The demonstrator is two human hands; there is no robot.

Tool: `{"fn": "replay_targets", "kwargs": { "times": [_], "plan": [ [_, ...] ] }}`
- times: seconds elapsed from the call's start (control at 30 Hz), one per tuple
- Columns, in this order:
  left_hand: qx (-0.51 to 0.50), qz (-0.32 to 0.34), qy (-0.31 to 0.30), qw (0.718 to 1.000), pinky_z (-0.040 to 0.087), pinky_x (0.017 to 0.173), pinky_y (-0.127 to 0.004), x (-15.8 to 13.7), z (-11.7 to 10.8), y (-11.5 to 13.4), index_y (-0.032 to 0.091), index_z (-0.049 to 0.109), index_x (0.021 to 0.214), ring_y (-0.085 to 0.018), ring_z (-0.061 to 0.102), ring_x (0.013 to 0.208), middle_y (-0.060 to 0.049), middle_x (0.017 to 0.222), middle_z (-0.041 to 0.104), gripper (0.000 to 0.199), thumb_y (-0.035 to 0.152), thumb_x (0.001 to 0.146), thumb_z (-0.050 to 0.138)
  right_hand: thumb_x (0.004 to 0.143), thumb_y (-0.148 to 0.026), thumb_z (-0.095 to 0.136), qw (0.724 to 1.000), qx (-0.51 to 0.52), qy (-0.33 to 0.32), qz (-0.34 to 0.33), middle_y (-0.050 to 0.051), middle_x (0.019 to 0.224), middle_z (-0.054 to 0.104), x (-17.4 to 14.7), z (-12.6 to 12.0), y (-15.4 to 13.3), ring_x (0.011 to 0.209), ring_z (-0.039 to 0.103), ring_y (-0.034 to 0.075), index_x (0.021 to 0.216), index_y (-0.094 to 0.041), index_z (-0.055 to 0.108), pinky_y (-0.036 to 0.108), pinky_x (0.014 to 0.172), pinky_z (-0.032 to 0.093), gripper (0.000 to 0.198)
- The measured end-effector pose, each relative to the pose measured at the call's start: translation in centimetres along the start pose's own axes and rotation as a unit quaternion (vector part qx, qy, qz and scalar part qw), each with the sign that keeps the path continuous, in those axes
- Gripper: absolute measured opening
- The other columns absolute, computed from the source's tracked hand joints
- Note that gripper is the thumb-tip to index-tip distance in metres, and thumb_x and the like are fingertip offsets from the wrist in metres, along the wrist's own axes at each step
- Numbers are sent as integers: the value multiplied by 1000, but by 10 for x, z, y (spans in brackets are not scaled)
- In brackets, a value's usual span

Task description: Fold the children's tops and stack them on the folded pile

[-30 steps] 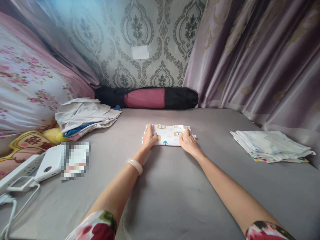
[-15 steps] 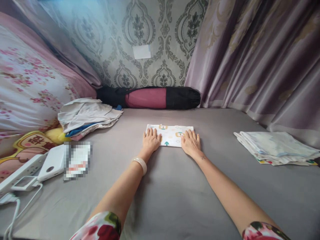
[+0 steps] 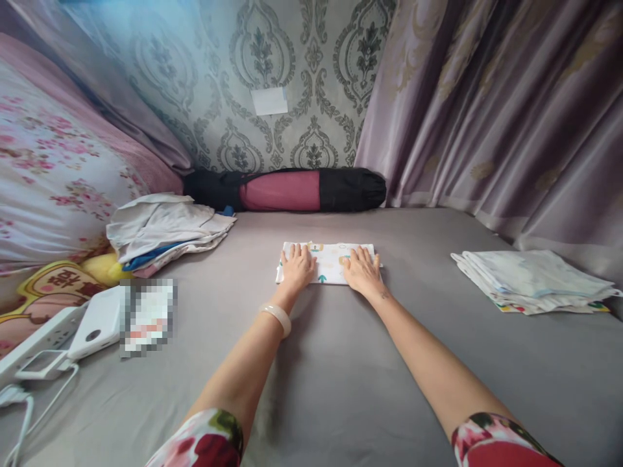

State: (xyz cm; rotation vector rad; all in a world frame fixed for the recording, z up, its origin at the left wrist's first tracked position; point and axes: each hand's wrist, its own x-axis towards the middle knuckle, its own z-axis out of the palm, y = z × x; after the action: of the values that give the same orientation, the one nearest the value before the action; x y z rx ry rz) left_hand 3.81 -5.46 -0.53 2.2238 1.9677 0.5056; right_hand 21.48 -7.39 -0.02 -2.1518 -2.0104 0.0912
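- Grey sheet covers the broad flat surface, and one folded cloth, white with small prints, lies on its middle, straight ahead of the person.
- Both hands rest palm down on that cloth: the left hand near its left end, the right hand near its right end. The fingers are slightly spread and grip nothing.
- One second ago the hands held the cloth by its two ends, thumbs on top; half a second ago they lay flat, close to the ends. Now they lie flat a little further in.
- One pale bracelet circles the left wrist.
- Two piles of cloth flank the hands, well apart from them: a loose pile at left, with some blue in it, and a flatter pile at right.
- At left lie one power strip, one white power bank and one blurred item.
- One long bag, black and pink, lies against the wall; its contents cannot be seen.
- One white card is on the wall.
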Motion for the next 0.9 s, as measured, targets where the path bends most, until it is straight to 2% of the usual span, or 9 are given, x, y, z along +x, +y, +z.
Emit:
{"fn": "replay_targets", "kwargs": {
  "times": [0.2,0.4,0.6,0.77,0.9],
  "plan": [
    [-41,56,-9,998,16,116,-59,9,8,19,16,44,141,-32,25,146,-17,153,38,48,30,96,37,99,-28,26,995,33,10,-97,11,158,29,9,2,-30,148,19,25,147,-11,40,50,119,10,53],
    [-36,66,-13,997,16,118,-54,11,19,15,17,42,143,-29,24,147,-14,154,37,49,30,97,33,99,-27,26,990,16,-1,-137,7,158,31,15,18,-29,147,21,23,148,-16,39,49,119,11,52],
    [-29,64,-48,996,14,118,-55,13,22,15,15,39,147,-31,21,147,-16,156,32,52,31,98,30,99,-28,24,989,13,-9,-145,7,158,31,16,24,-25,147,22,23,150,-17,37,47,119,10,53],
    [-42,52,-24,997,16,117,-54,14,24,13,22,43,144,-31,24,146,-12,156,34,50,32,96,34,99,-30,26,992,20,1,-124,9,158,31,15,23,-26,147,21,24,150,-15,37,47,119,11,54],
    [-45,29,-3,999,16,116,-57,12,25,8,20,44,144,-36,26,145,-14,155,36,52,38,95,38,99,-31,27,996,21,19,-81,13,158,29,14,24,-23,147,20,26,149,-10,36,47,118,12,56]
  ]
}}
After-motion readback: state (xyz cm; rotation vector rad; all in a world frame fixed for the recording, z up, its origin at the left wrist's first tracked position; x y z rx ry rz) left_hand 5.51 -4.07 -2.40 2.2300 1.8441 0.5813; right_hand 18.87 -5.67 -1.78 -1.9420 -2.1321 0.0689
